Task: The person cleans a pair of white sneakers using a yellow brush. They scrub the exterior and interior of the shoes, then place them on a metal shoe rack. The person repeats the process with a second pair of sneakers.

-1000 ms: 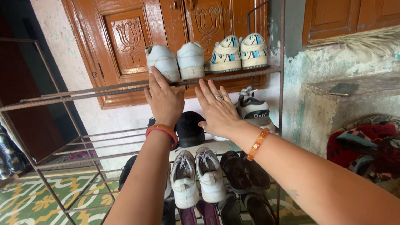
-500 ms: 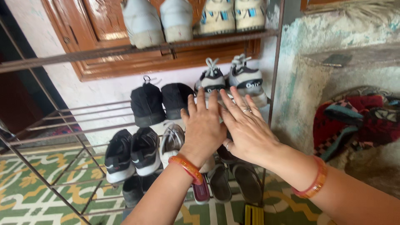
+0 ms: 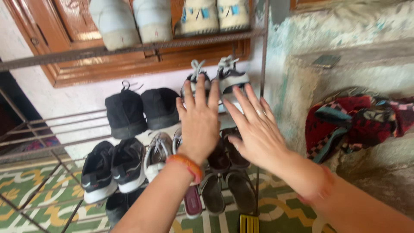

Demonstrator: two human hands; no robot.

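Not much for you in the way of packaging or signs here. No boxes, no labels, no posters. The one thing that could pass for a screen is a small flat dark rectangle (image 3: 326, 61), maybe a phone, lying on the grey stone ledge (image 3: 366, 51) to the right of the shoe rack. It's too blurry to tell if it's lit.

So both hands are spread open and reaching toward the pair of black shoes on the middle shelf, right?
Not quite. The head view shows the left hand and right hand open and reaching toward the grey-and-white sneakers on the middle shelf; the black shoes sit further left.
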